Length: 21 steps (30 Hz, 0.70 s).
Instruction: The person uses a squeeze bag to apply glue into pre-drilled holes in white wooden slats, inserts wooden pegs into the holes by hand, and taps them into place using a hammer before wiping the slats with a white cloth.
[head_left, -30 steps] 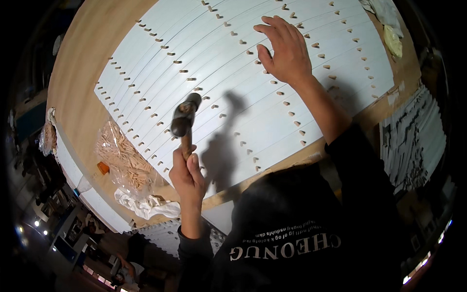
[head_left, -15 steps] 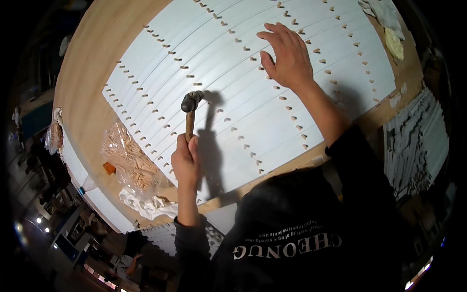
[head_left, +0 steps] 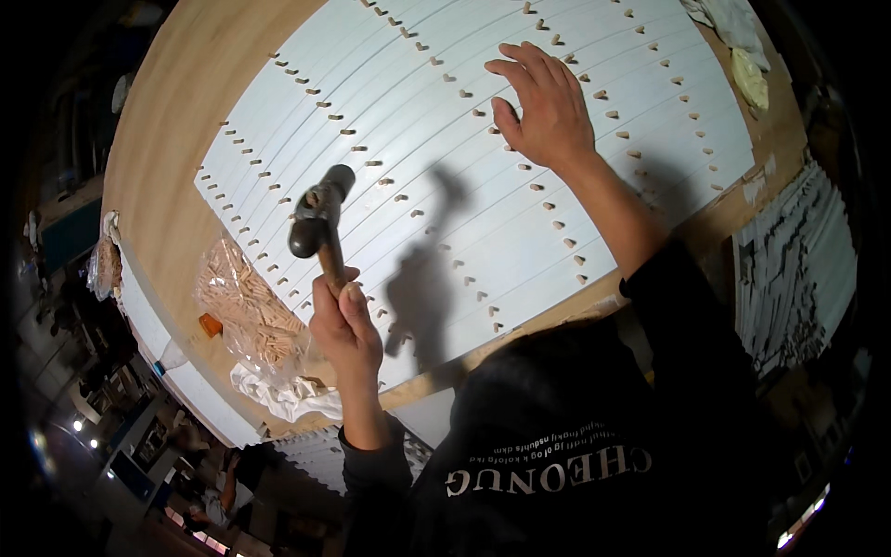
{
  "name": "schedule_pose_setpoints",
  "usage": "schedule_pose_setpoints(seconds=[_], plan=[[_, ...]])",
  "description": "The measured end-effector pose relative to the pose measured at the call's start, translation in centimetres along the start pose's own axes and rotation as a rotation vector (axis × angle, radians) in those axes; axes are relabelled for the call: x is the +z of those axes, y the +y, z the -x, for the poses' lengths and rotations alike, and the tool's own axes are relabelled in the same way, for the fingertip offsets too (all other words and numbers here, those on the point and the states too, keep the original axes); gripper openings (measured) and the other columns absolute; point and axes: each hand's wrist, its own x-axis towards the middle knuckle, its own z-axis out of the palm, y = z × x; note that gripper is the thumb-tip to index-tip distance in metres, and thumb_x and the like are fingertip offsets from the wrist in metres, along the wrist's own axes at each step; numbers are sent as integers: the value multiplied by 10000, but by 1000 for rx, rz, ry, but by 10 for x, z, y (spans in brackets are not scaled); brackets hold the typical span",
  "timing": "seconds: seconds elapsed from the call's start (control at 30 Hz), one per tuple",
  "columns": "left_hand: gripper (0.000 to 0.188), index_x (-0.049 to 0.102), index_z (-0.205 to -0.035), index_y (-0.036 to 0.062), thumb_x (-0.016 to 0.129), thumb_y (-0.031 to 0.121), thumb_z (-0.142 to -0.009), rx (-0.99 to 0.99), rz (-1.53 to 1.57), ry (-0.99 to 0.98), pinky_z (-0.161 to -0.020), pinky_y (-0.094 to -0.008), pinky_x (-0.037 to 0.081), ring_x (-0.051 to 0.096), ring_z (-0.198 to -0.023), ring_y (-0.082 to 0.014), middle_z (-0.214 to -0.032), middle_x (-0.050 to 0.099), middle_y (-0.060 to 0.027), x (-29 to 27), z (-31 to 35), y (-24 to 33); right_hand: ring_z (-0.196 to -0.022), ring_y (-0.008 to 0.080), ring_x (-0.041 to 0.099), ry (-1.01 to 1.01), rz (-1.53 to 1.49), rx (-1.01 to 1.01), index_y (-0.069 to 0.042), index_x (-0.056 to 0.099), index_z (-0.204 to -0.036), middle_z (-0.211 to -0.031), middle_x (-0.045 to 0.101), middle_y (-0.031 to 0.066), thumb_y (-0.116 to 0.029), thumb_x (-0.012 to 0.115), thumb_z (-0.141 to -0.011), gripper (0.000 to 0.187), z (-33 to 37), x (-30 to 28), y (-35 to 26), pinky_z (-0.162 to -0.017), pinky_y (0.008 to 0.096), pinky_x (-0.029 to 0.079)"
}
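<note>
In my left hand (head_left: pixel 349 336) is a hammer (head_left: pixel 317 210), its wooden handle gripped by closed fingers. The dark metal head is raised above the white strips (head_left: pixel 501 200), and its shadow falls on them apart from it. These long strips lie side by side, with rows of short wooden dowels (head_left: pixel 541 187) standing up out of them. Over the far right part of the strips is my right hand (head_left: pixel 549 113), open, fingers stretched out and thumb apart, among the dowels. Whether its palm touches the strips I cannot tell.
A clear plastic bag of loose dowels (head_left: pixel 255 311) lies left of the strips on the wooden table (head_left: pixel 153 153). Near it are an orange cap-like piece (head_left: pixel 211 324) and a white cloth (head_left: pixel 283 395). Stacked strips (head_left: pixel 798 269) stand at right. A person (head_left: pixel 223 497) is at lower left.
The hammer has risen off the strips and moved a little left, its head now larger and farther from its shadow. My right hand has hardly moved.
</note>
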Motion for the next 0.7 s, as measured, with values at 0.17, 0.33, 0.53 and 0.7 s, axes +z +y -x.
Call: schedule_pose_setpoints(seconds=[0.17,0.33,0.53,0.7], plan=[[222,565,-971,63,470,264,-963,9,-260,-142,-511,-352,423,530,-501,-281,-607,530,-147,13,-13,-22,-1257,249,412,-10,1,10,-146,580,-1162,-1292,505,44,-226,620,-788,384,-5,-2,-4,-1070,405,294],[228,572,-973,45,476,250,-956,8,-64,-22,-517,-335,429,541,-505,-255,-613,553,-131,5,-2,5,-1266,245,402,-21,-12,3,-150,578,-1172,-1300,501,43,-229,617,-792,390,-4,-3,-2,-1076,404,285],[256,571,-945,31,450,254,-973,-33,-189,-74,-509,-278,375,450,-523,-121,-579,464,-48,16,-29,-23,-1271,243,397,-31,37,12,-151,564,-1190,-1314,487,37,-230,610,-798,402,-3,-3,-5,-1081,402,280],[254,559,-960,47,450,276,-977,-14,22,76,-489,-290,365,442,-489,-145,-575,472,-82,8,-12,15,-1285,239,381,-60,-7,39,-156,557,-1201,-1322,479,32,-230,601,-809,402,-2,-5,-4,-1086,402,273]])
